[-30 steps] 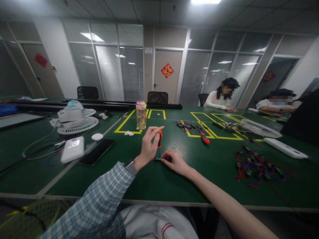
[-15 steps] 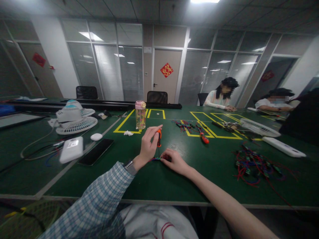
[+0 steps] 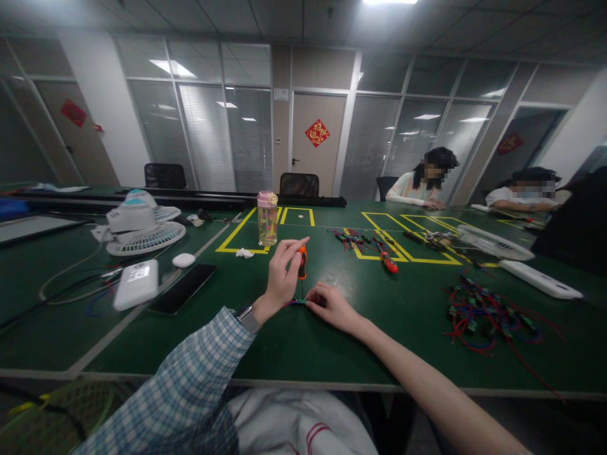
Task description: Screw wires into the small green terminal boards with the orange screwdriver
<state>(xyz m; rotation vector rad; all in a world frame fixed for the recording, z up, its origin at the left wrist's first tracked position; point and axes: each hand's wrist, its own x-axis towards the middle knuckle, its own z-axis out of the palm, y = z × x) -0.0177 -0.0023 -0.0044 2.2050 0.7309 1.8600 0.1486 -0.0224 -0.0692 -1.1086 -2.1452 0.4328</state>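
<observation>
My left hand (image 3: 281,276) grips a small orange-handled screwdriver (image 3: 302,261) held upright, its tip pointing down at a small wired part (image 3: 298,303) on the green table (image 3: 294,344). My right hand (image 3: 332,306) lies on the table just to the right, its fingers pressed down on that part with red, green and blue wires showing at its edge. A watch sits on my left wrist below a checked sleeve.
A pink-lidded bottle (image 3: 267,218) stands beyond my hands. A phone (image 3: 183,288), a white power bank (image 3: 135,285) and a white fan (image 3: 140,222) lie left. A tangle of coloured wires (image 3: 484,311) is right, another red screwdriver (image 3: 387,261) farther back. Two people sit at the far right.
</observation>
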